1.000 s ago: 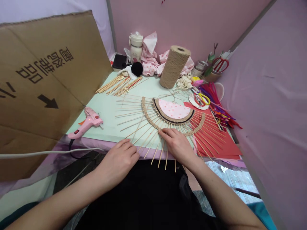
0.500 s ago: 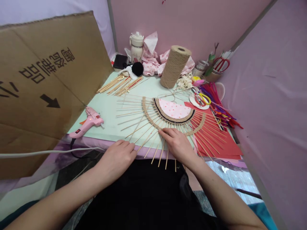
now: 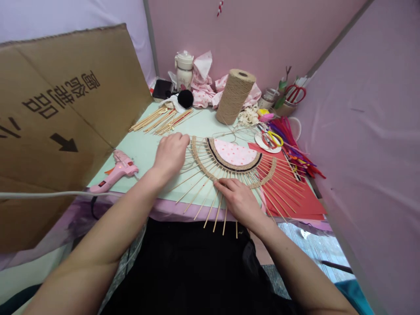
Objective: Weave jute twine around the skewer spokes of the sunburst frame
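Note:
A half-round piece with a pink dotted centre (image 3: 234, 153) lies on the pale green table top, thin sticks fanning out from it. A band of twine (image 3: 201, 162) is woven through the sticks in an outer arc. My right hand (image 3: 241, 199) pinches the sticks and twine at the arc's lower edge. My left hand (image 3: 172, 153) is closed over the upper left stick ends; what its fingertips hold is too small to make out. Loose twine runs below it. Behind the piece stands a large twine spool (image 3: 235, 96).
On the left are a pink glue gun (image 3: 116, 171) and an upright cardboard sheet (image 3: 75, 109). Loose sticks (image 3: 160, 120), a black ball (image 3: 185, 99) and a bottle (image 3: 184, 72) lie behind. Yellow-handled scissors (image 3: 275, 139) and red sheets (image 3: 295, 192) are right.
My left hand has moved from the table's front edge up and away to the upper left stick ends. My right hand stays at the arc. The view has shifted slightly.

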A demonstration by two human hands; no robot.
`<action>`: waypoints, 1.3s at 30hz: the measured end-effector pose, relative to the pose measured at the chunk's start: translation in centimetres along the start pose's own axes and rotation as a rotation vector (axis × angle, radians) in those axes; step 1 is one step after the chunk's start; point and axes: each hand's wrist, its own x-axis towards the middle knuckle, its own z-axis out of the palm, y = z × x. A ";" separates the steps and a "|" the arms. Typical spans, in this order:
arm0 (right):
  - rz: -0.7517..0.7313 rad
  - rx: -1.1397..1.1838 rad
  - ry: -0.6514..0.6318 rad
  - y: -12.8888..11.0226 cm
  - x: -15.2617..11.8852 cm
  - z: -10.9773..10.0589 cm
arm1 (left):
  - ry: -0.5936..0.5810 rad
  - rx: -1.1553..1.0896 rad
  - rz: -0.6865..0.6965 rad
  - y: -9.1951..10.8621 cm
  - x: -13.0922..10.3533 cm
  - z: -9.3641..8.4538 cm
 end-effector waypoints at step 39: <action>0.063 0.083 0.035 -0.4 4.1 -3.0 | -0.132 -0.176 -0.072 0.0 3.1 4.6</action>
